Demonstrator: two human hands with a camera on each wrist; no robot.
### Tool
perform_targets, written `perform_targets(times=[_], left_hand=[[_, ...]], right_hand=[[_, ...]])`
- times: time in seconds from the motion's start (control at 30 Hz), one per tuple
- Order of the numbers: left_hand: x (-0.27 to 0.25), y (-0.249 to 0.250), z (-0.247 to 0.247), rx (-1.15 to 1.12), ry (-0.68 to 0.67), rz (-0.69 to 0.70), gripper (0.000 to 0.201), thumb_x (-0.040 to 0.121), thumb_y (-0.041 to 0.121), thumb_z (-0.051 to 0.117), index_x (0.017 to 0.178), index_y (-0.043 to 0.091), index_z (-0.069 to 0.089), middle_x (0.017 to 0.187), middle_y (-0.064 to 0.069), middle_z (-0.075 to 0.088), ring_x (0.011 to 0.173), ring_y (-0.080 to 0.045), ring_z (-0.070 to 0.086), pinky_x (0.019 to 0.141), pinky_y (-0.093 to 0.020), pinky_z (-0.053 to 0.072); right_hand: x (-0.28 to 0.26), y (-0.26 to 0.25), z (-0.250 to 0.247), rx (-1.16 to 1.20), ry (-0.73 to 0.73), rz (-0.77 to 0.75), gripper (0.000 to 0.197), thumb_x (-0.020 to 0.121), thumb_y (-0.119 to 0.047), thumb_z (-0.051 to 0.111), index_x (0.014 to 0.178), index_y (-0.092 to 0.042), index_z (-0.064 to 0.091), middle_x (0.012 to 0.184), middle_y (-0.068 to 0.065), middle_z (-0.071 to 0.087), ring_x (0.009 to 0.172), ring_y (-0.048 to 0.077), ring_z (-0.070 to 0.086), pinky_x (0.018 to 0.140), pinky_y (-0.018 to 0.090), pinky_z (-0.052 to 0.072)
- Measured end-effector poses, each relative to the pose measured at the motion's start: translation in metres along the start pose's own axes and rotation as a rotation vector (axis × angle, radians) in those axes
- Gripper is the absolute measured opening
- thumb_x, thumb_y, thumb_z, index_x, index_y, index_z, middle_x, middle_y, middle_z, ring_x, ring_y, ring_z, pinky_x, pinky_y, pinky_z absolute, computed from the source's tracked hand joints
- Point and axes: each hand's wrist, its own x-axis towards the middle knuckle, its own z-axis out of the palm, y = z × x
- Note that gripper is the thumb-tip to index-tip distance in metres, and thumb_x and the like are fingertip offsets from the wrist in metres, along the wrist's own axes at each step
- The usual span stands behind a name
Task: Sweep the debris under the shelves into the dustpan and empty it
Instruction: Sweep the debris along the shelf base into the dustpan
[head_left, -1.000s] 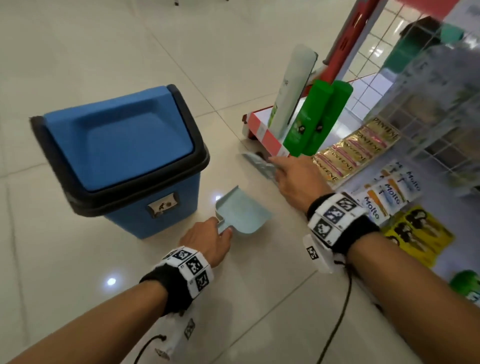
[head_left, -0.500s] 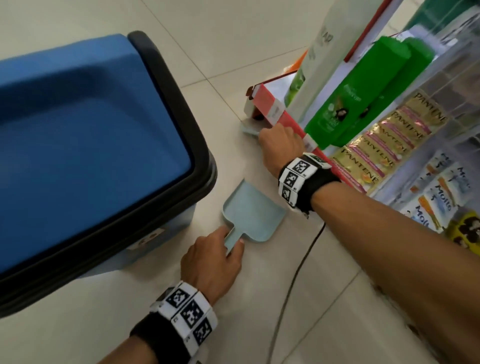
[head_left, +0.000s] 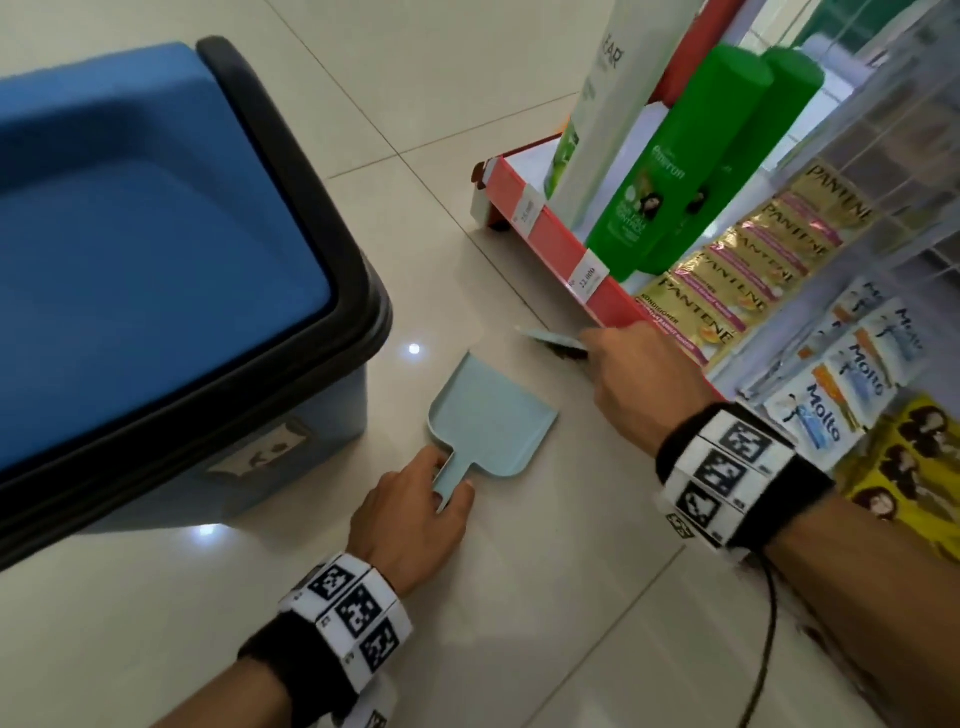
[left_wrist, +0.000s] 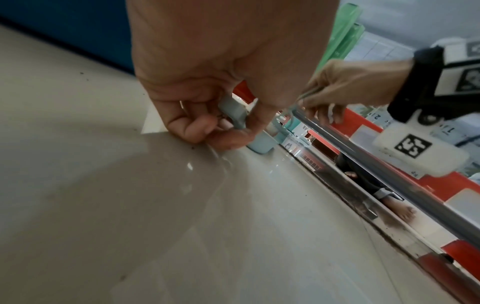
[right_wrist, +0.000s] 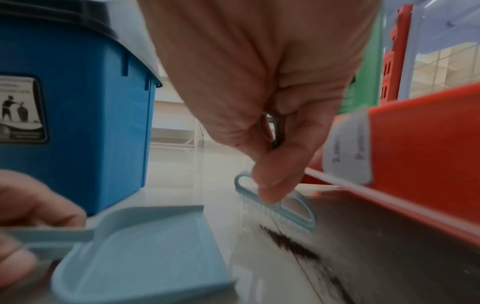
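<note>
A small pale blue dustpan (head_left: 491, 415) (right_wrist: 145, 255) lies flat on the tiled floor, its open edge toward the shelf. My left hand (head_left: 415, 514) (left_wrist: 215, 127) pinches its short handle (left_wrist: 232, 112). My right hand (head_left: 639, 374) (right_wrist: 262, 164) grips a small pale blue brush (head_left: 550, 340) (right_wrist: 278, 205) just in front of the red shelf base (head_left: 571, 254). A line of dark debris (right_wrist: 291, 242) lies on the floor under the brush, beside the dustpan.
A blue bin (head_left: 145, 270) with a black rim and swing lid stands close on the left. The shelf holds green bottles (head_left: 675, 176), sachets (head_left: 737, 260) and pouches (head_left: 841, 384). A dark gap runs under the shelf (left_wrist: 363, 185).
My right hand has drawn the brush back along the shelf base, from its far corner toward the dustpan. My left hand stays on the dustpan handle. The head view has shifted.
</note>
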Motion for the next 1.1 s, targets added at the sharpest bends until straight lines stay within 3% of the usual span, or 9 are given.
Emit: perform_targets(times=[0.1,0.2,0.4,0.5,0.6,0.73,0.83,1.0,1.1], left_hand=[[-0.001,0.0,0.001,-0.002,0.007,0.015,0.02,0.094,0.046,0.053,0.1,0.027,0.057,0.078,0.004,0.07,0.072,-0.018,0.066,0.073,-0.04,0.056],[0.0,0.001,0.002,-0.014,0.011,0.012,0.029,0.092,0.056,0.053,0.103,0.03,0.059,0.083,0.009,0.071,0.076,-0.014,0.067,0.075,-0.04,0.057],[-0.002,-0.005,-0.001,-0.052,0.003,0.037,0.034,0.094,0.056,0.048,0.107,0.026,0.059,0.083,0.006,0.071,0.078,-0.016,0.067,0.077,-0.044,0.057],[-0.003,-0.007,-0.003,-0.005,-0.034,0.063,0.035,0.095,0.056,0.046,0.103,0.024,0.058,0.08,0.003,0.071,0.076,-0.02,0.068,0.076,-0.044,0.055],[-0.002,-0.01,-0.002,0.031,-0.064,0.073,0.038,0.095,0.057,0.044,0.11,0.025,0.059,0.088,0.004,0.072,0.085,-0.021,0.069,0.081,-0.041,0.055],[-0.001,-0.009,-0.001,0.052,-0.056,0.088,0.039,0.094,0.059,0.043,0.109,0.027,0.06,0.087,0.005,0.072,0.083,-0.02,0.068,0.081,-0.041,0.055],[-0.001,-0.008,-0.002,0.053,-0.064,0.087,0.041,0.094,0.059,0.042,0.111,0.028,0.06,0.088,0.006,0.072,0.083,-0.019,0.069,0.082,-0.042,0.055],[-0.005,-0.011,-0.001,0.12,-0.089,0.099,0.041,0.094,0.061,0.041,0.114,0.03,0.059,0.088,0.005,0.072,0.081,-0.02,0.068,0.079,-0.041,0.055],[-0.007,-0.012,-0.002,0.169,-0.11,0.104,0.04,0.095,0.059,0.043,0.12,0.032,0.058,0.09,0.004,0.073,0.084,-0.022,0.068,0.079,-0.04,0.055]], right_hand=[[0.022,-0.015,-0.012,0.052,0.102,-0.059,0.021,0.096,-0.007,0.045,0.106,-0.008,0.063,0.098,0.019,0.064,0.092,0.038,0.064,0.074,0.038,0.053],[0.062,-0.047,-0.018,0.008,0.163,-0.076,0.025,0.098,-0.004,0.04,0.11,-0.006,0.062,0.105,0.017,0.065,0.099,0.037,0.064,0.067,0.035,0.038],[0.081,-0.054,-0.012,-0.065,0.003,-0.05,0.033,0.101,-0.004,0.035,0.12,-0.002,0.061,0.117,0.018,0.065,0.109,0.037,0.063,0.079,0.04,0.049],[0.043,-0.023,-0.006,-0.048,-0.125,-0.025,0.029,0.098,-0.006,0.041,0.117,-0.002,0.062,0.107,0.02,0.065,0.099,0.036,0.064,0.075,0.038,0.048],[0.005,-0.002,-0.009,-0.089,-0.193,0.023,0.024,0.098,-0.011,0.047,0.114,-0.006,0.065,0.088,0.01,0.057,0.082,0.026,0.058,0.077,0.038,0.054],[0.016,-0.012,-0.023,-0.026,0.032,-0.03,0.016,0.096,-0.012,0.054,0.105,-0.007,0.067,0.097,0.016,0.064,0.089,0.034,0.064,0.076,0.04,0.056],[0.047,-0.038,-0.023,-0.06,0.154,-0.063,0.022,0.097,-0.005,0.045,0.108,-0.005,0.064,0.104,0.02,0.063,0.096,0.039,0.063,0.069,0.038,0.046],[0.057,-0.036,-0.011,-0.111,-0.002,-0.025,0.028,0.099,-0.005,0.041,0.116,0.0,0.063,0.112,0.022,0.063,0.104,0.039,0.062,0.075,0.04,0.047],[0.024,-0.007,-0.006,-0.101,-0.125,-0.02,0.022,0.097,-0.012,0.052,0.112,-0.003,0.064,0.091,0.016,0.06,0.089,0.035,0.061,0.074,0.039,0.047]])
